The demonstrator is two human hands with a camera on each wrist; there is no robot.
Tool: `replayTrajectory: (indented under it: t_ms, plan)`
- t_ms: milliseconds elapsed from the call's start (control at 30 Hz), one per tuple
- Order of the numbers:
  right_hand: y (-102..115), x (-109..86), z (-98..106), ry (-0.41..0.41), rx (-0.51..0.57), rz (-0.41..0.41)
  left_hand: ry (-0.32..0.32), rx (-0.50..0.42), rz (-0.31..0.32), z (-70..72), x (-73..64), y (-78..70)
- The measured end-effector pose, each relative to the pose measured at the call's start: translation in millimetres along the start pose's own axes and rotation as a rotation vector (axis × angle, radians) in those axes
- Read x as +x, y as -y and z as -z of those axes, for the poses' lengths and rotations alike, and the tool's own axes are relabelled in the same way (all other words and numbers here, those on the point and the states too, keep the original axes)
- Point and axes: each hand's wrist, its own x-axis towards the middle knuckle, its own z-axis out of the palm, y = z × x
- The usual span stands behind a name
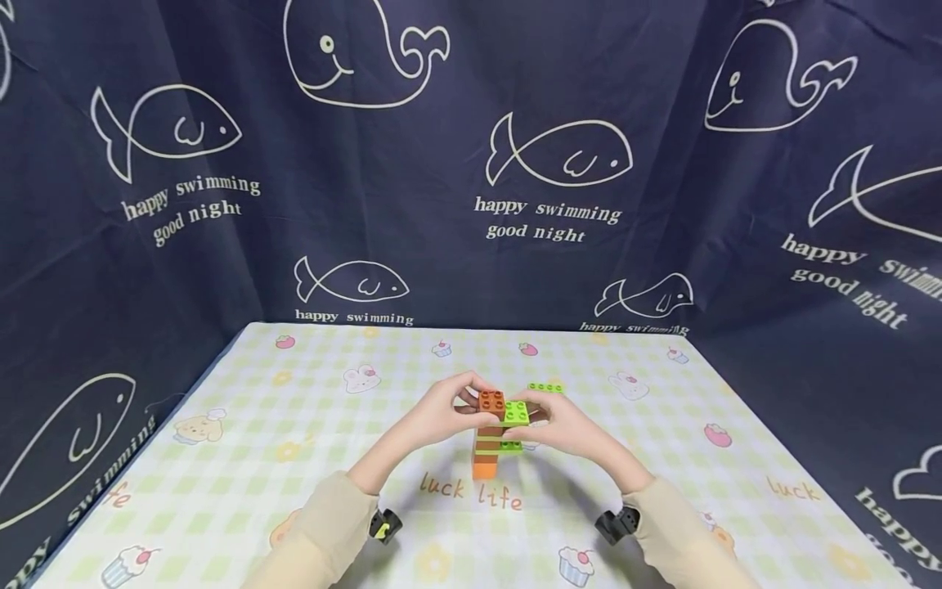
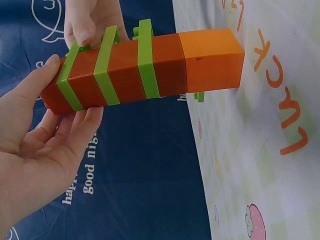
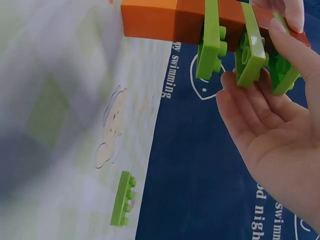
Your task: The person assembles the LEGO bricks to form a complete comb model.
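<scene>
A tower of toy building bricks stands on the table, with an orange brick [image 1: 484,468] at its base. Above it, reddish-brown bricks [image 2: 127,70] alternate with green plates [image 3: 250,57] that jut out to the right. My left hand [image 1: 445,411] grips the top brown brick [image 1: 491,402], thumb on the near side and fingers behind. On the other side, my right hand [image 1: 562,421] pinches the uppermost green plate [image 1: 517,411] where it overhangs. Its other fingers extend beside the lower plates in the right wrist view.
A loose green plate [image 1: 545,388] lies on the table behind the right hand. The tablecloth [image 1: 243,483] is checked, with printed cartoons and lettering. Dark blue curtains [image 1: 441,196] with white fish drawings hang behind and at both sides.
</scene>
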Motion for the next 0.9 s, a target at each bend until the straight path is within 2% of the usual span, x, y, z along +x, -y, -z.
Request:
replayTrajectory:
  t_ms: [467, 900]
  plan:
    - [-19, -15.3, 7, -0.037, 0.017, -0.003, 0.009, -0.031, 0.014, -1.9, -3.0, 0.9]
    - [-31, -17.8, 13, -0.13, -0.079, -0.011, 0.012, -0.015, 0.019, -0.1, -1.6, 1.8]
